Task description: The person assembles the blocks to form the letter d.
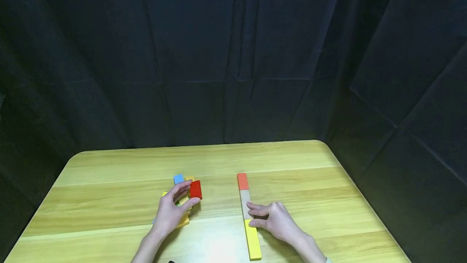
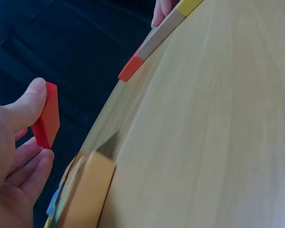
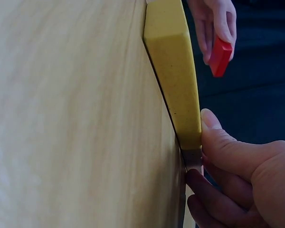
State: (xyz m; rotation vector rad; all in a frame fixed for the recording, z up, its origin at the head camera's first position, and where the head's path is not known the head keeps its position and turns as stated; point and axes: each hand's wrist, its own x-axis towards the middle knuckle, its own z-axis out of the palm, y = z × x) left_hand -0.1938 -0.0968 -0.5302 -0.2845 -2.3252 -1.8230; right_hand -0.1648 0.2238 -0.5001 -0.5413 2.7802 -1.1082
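Note:
My left hand [image 1: 171, 214] pinches a red block [image 1: 196, 190] between thumb and fingers. In the left wrist view, that red block [image 2: 48, 116] stands clear of the pile of blocks under the hand. My right hand [image 1: 276, 219] touches a straight row of blocks lying end to end. The row runs from an orange-red block [image 1: 242, 181] at the far end, through a grey one [image 1: 245, 199], to a yellow block [image 1: 253, 240] nearest me. My right thumb lies at the yellow block's far end, with the fingertips beside the grey part.
Under and around the left hand lie several loose blocks, among them a blue block [image 1: 178, 178] and an orange-tan block [image 2: 88, 192]. The wooden table [image 1: 109, 198] has rounded far corners. Dark curtains [image 1: 204, 60] hang behind it and along the right side.

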